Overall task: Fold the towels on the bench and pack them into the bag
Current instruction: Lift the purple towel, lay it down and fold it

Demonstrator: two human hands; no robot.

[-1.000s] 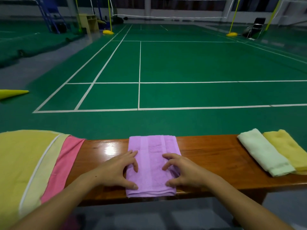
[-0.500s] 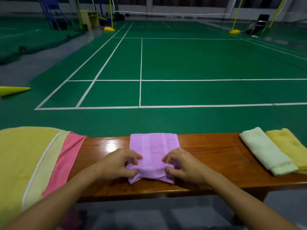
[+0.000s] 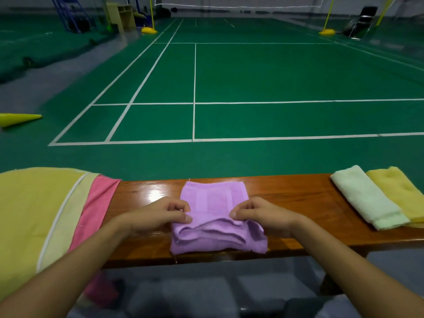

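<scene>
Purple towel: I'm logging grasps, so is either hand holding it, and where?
Both. The left hand and right hand each pinch the purple towel at a side of its lifted fold, mid-towel.

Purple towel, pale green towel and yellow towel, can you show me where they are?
purple towel (image 3: 215,198), head view, on its flat far half.
pale green towel (image 3: 364,196), head view, on its top middle.
yellow towel (image 3: 397,187), head view, on its top surface.

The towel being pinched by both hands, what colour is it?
Purple towel, clearest in the head view.
</scene>
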